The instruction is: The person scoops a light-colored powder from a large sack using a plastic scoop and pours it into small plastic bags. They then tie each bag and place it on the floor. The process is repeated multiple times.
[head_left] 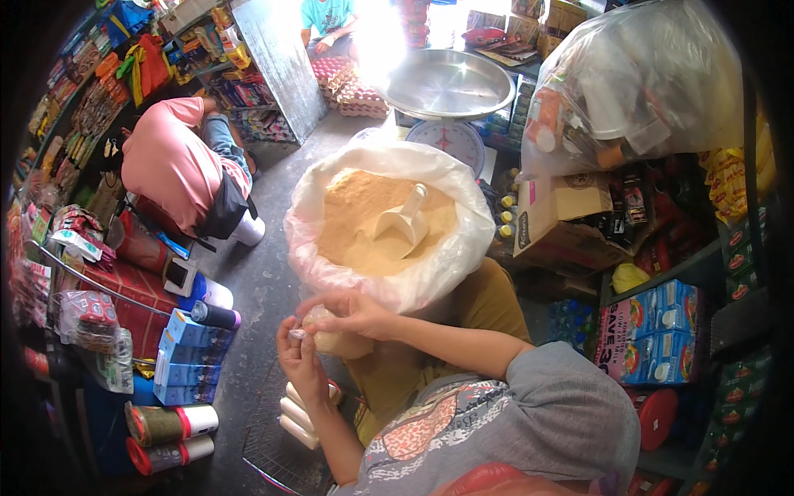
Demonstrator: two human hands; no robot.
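Close in front of me, my right hand pinches the gathered top of a small clear plastic bag, which bulges with pale tan contents. My left hand is closed, thumb and fingertips pinching the thin loose end of the bag's neck. The bag's body hangs below my right hand, partly covered by it and my wrist. Just beyond stands a large white plastic-lined sack of light brown grains that look like brown sugar. A white scoop lies tilted in them, handle up.
A round dial scale with a wide metal pan stands behind the sack. At left, a person in a pink shirt bends over; another in teal is far off. White rolls lie on a wire rack. An open carton is at right.
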